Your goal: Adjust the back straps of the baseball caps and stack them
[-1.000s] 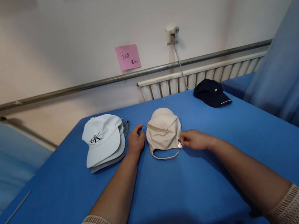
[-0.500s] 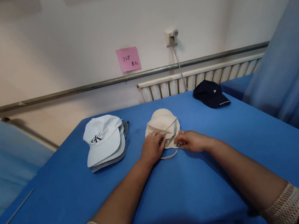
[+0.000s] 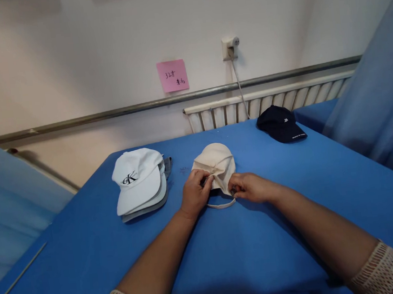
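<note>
A beige cap [image 3: 216,160] lies flattened in the middle of the blue table [image 3: 249,249], its strap loop hanging toward me. My left hand [image 3: 194,193] is closed, pinching the cap's fabric on its left rear side. My right hand [image 3: 248,187] is closed on the cap's right rear corner, by a small metal buckle. Both forearms reach in from the bottom of the view.
A stack of caps with a white logo cap [image 3: 138,180] on top lies to the left. A dark navy cap [image 3: 280,123] sits at the far right of the table. Behind are a radiator [image 3: 269,101], a wall socket with cord [image 3: 229,49], a pink note [image 3: 172,75] and blue curtains [image 3: 379,85].
My left hand moved from beside the beige cap onto its left rear side and closed on the fabric. My right hand kept its grip at the right corner, and the cap's back is gathered inward.
</note>
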Demonstrator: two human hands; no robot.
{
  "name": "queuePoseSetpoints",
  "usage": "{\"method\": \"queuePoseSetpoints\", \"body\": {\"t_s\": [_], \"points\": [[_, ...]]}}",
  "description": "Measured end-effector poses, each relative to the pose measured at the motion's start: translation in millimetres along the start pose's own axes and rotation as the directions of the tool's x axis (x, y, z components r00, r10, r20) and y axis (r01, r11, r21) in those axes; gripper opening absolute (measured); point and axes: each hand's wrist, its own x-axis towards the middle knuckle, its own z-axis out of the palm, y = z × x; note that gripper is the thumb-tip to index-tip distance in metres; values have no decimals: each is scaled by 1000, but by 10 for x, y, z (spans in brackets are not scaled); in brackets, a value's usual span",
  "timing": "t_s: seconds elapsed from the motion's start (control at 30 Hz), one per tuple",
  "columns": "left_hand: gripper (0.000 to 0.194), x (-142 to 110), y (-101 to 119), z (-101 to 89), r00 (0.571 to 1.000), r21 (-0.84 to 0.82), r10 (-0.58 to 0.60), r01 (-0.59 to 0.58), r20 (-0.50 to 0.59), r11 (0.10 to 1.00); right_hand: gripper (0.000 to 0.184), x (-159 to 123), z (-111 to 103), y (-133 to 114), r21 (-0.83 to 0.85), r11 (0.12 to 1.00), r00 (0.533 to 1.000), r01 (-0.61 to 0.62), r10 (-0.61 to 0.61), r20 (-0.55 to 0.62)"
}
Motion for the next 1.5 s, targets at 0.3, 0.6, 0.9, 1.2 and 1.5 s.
{"method": "queuePoseSetpoints", "body": {"t_s": [0.3,0.6,0.9,1.2,1.5], "points": [[15,-35,89,-274,1000,-61,-20,21,16,998,11,21,-13,101,12,1000,985,3,-1,-174],[16,-182,271,-272,747,9,210,-278,630,961,11,4,6,166,-20,1000,993,12,-14,-120],[16,-124,335,-250,898,-56,110,-96,425,994,10,-3,-26,61,63,996,982,56,-44,-182],[23,-66,335,-264,934,-458,-208,326,290,827,26,94,196,3,734,679,959,30,187,-211],[21,-67,315,-248,905,-484,-319,421,282,767,34,136,226,-18,857,515,955,14,247,-164]]}}
